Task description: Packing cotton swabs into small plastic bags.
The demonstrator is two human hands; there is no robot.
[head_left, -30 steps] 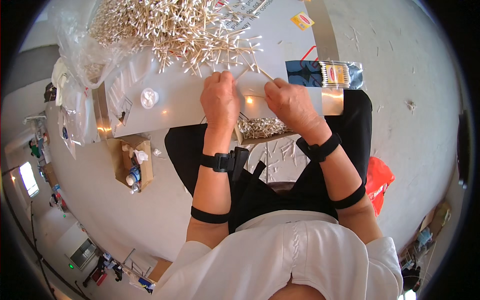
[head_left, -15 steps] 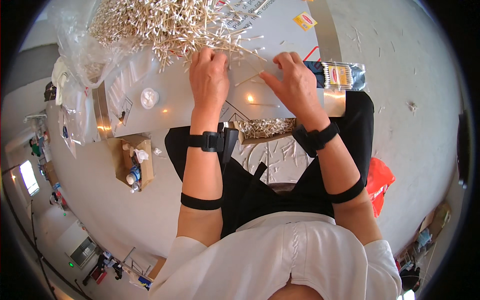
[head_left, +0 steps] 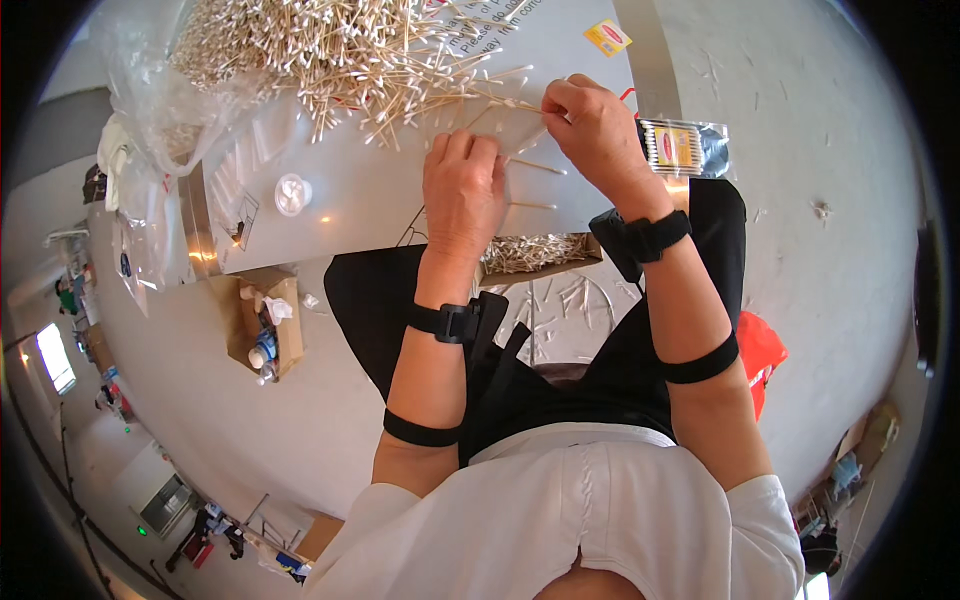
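Observation:
A big heap of cotton swabs [head_left: 300, 50] with white tips covers the far left of the grey tabletop [head_left: 340, 215]. At the right edge of the heap, my right hand [head_left: 597, 135] pinches the end of a cotton swab [head_left: 518, 104] between thumb and forefinger. My left hand [head_left: 465, 190] rests lower on the tabletop, its fingers curled in and pointing away; anything they grip is hidden. Just right of it lie two loose swabs, the upper one [head_left: 538, 165] slanting and the lower one [head_left: 532, 206] nearly level.
Beside my right wrist lies a flat swab pack [head_left: 672, 148] with a yellow label; another yellow label [head_left: 607, 38] lies farther back. A small white cup [head_left: 293, 195] and clear plastic bag [head_left: 150, 110] are at left. Below the edge sit a swab-filled box [head_left: 540, 268] and a carton [head_left: 290, 335].
My left hand has come down and right, away from the heap. My right hand has moved slightly up and now pinches a swab. The pack beside it shows a little less on its left.

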